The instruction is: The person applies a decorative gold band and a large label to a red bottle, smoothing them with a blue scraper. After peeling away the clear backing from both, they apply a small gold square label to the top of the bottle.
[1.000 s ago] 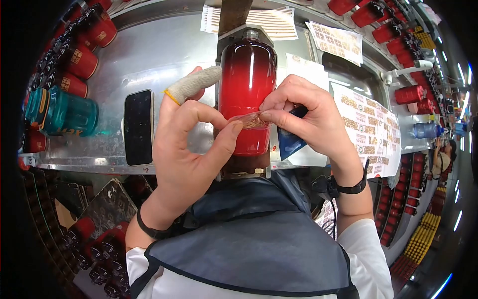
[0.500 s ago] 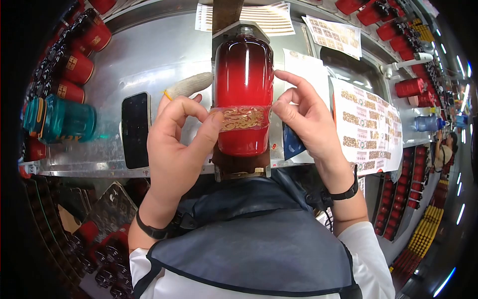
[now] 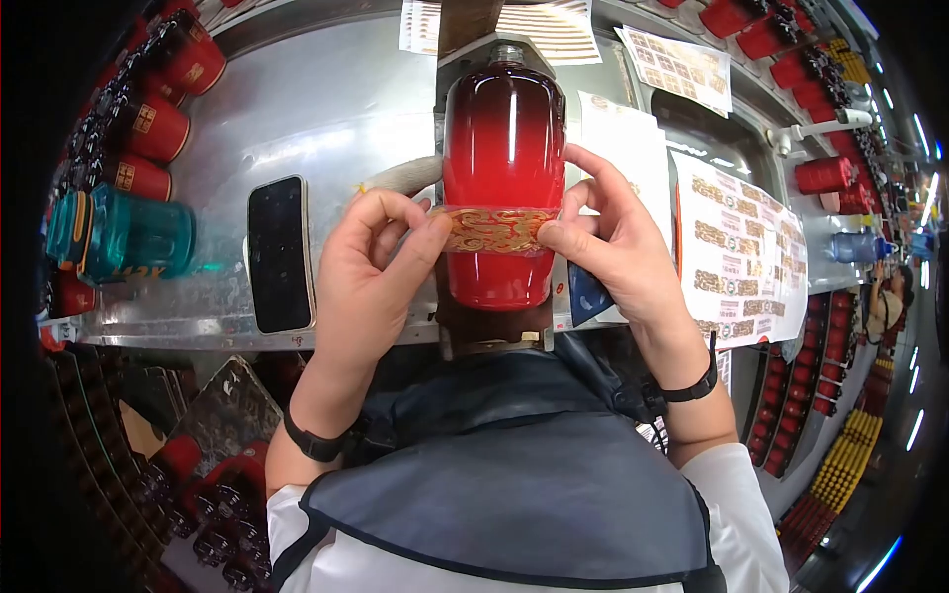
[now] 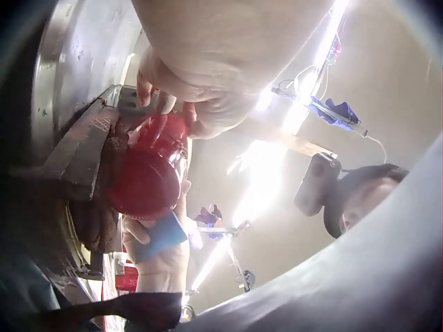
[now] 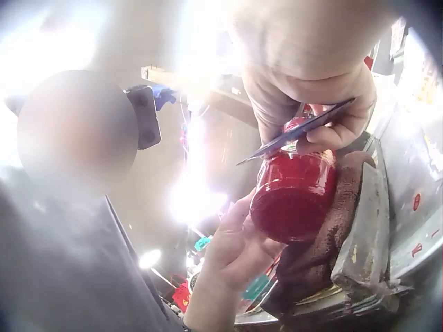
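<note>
A glossy red bottle (image 3: pixel 504 148), dark at its shoulders, lies on a padded stand (image 3: pixel 494 326) with its neck away from the person. Across its lower part is a clear strip with a gold pattern (image 3: pixel 499 230). The left hand (image 3: pixel 371 272) pinches the strip's left end between thumb and index finger; a grey finger cover is on another finger. At the right end, the right hand (image 3: pixel 633 257) pinches the strip, thumb on top. A blue flat tool (image 3: pixel 589 293) is held in the right hand's lower fingers, seen also as a thin blade (image 5: pixel 297 135).
A black phone (image 3: pixel 280 255) and a teal jug (image 3: pixel 138 235) are on the metal table at left, near red jars (image 3: pixel 153 124). Printed sheets (image 3: pixel 741 247) lie at right, with more sheets (image 3: pixel 677 67) behind. A white pipe fitting (image 3: pixel 820 128) stands at the far right.
The strip, bunched between both hands a second ago, now spans the bottle flat. The right hand, off the strip half a second ago, has come back to its right end.
</note>
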A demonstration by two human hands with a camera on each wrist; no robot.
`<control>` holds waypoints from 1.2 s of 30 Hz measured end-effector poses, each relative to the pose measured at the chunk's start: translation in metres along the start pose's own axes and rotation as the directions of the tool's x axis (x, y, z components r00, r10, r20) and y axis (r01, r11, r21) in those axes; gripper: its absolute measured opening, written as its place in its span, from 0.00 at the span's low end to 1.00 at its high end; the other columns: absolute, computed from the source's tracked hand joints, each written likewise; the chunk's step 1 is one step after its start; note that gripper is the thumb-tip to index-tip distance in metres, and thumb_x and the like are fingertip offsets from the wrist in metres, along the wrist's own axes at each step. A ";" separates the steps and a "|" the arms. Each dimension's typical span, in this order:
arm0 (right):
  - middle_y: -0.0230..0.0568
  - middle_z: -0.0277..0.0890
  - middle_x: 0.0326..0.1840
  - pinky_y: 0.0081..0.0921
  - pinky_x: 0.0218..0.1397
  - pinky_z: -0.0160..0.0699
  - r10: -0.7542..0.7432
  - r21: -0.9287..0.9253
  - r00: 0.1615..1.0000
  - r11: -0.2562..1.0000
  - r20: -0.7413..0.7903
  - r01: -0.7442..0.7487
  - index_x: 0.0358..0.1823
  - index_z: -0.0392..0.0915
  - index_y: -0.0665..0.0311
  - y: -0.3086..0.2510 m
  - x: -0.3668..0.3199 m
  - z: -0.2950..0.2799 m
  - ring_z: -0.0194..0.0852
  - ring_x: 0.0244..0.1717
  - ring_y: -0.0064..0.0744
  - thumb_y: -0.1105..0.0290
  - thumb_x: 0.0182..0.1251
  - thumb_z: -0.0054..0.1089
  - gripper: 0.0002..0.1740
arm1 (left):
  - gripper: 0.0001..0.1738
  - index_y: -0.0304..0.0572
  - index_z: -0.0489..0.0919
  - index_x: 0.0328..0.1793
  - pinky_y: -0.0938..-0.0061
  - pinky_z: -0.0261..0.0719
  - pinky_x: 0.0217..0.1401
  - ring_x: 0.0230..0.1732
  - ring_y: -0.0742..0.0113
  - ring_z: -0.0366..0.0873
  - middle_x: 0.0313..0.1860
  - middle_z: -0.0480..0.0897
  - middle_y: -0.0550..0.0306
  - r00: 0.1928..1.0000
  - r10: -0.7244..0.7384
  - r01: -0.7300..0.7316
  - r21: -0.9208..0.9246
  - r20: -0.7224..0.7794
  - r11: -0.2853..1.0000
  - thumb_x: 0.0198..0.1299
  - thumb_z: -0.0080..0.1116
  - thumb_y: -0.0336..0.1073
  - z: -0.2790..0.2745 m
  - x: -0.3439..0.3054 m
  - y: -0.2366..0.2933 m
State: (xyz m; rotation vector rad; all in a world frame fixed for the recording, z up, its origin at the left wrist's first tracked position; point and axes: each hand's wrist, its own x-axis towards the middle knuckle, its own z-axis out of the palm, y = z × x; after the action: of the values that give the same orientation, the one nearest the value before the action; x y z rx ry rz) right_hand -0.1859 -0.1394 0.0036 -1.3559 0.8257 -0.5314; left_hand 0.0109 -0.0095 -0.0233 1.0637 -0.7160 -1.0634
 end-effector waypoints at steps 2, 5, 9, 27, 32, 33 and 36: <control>0.27 0.74 0.41 0.15 0.45 0.75 0.014 -0.032 1.000 0.999 -0.004 -0.014 0.76 0.64 0.69 0.002 0.001 -0.001 0.74 0.37 0.13 0.67 0.61 0.77 0.43 | 0.05 0.38 0.75 0.50 0.87 0.70 0.41 0.46 0.85 0.74 0.44 0.78 0.64 1.000 -0.020 0.020 -0.003 -0.013 1.000 0.73 0.59 0.27 0.000 0.001 -0.001; 0.34 0.76 0.51 0.14 0.46 0.76 -0.004 -0.007 1.000 1.000 -0.020 0.004 0.76 0.64 0.70 0.001 0.003 0.002 0.74 0.38 0.13 0.65 0.63 0.77 0.43 | 0.14 0.36 0.74 0.61 0.80 0.71 0.58 0.57 0.77 0.74 0.55 0.77 0.58 0.997 -0.062 0.060 -0.045 -0.039 0.997 0.75 0.57 0.33 -0.007 0.007 -0.005; 0.42 0.77 0.61 0.15 0.47 0.77 0.038 0.058 0.999 0.998 0.003 -0.038 0.78 0.61 0.72 -0.001 0.001 0.010 0.74 0.39 0.12 0.66 0.66 0.75 0.44 | 0.30 0.32 0.64 0.79 0.70 0.65 0.77 0.75 0.65 0.67 0.75 0.70 0.47 0.994 -0.105 0.104 0.010 0.012 0.994 0.77 0.53 0.39 -0.008 0.011 -0.013; 0.48 0.68 0.73 0.21 0.56 0.80 0.070 0.154 0.996 0.985 0.059 -0.078 0.79 0.57 0.72 -0.006 0.001 0.010 0.82 0.49 0.20 0.71 0.68 0.71 0.43 | 0.34 0.31 0.61 0.82 0.70 0.66 0.77 0.73 0.66 0.69 0.74 0.72 0.48 0.987 -0.151 0.160 -0.178 0.061 0.971 0.77 0.55 0.41 0.007 0.012 -0.023; 0.49 0.67 0.74 0.24 0.60 0.79 0.065 0.142 0.996 0.987 0.058 -0.073 0.79 0.57 0.72 -0.005 0.003 0.010 0.83 0.52 0.25 0.71 0.68 0.71 0.43 | 0.32 0.33 0.61 0.82 0.70 0.65 0.77 0.74 0.67 0.69 0.75 0.72 0.50 0.996 -0.057 0.064 -0.085 0.073 0.994 0.79 0.51 0.40 0.008 0.013 -0.030; 0.49 0.67 0.74 0.24 0.60 0.79 0.085 0.148 0.995 0.985 0.060 -0.093 0.79 0.57 0.72 -0.007 0.002 0.011 0.83 0.53 0.25 0.72 0.68 0.71 0.43 | 0.32 0.33 0.61 0.82 0.70 0.64 0.78 0.74 0.67 0.69 0.76 0.72 0.50 0.995 -0.051 0.058 -0.078 0.083 0.995 0.79 0.52 0.40 0.007 0.013 -0.030; 0.49 0.66 0.75 0.25 0.60 0.79 0.107 0.154 0.993 0.981 0.058 -0.115 0.79 0.57 0.72 -0.008 0.001 0.011 0.83 0.54 0.26 0.72 0.68 0.71 0.43 | 0.34 0.32 0.62 0.81 0.68 0.62 0.79 0.75 0.65 0.67 0.75 0.71 0.48 0.995 -0.052 0.059 -0.084 0.083 0.995 0.77 0.56 0.41 0.005 0.014 -0.033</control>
State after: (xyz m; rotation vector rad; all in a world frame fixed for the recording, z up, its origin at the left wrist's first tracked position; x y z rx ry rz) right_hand -0.1753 -0.1344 0.0115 -1.1668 0.7973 -0.4639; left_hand 0.0003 -0.0275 -0.0526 0.9756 -0.7026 -1.1805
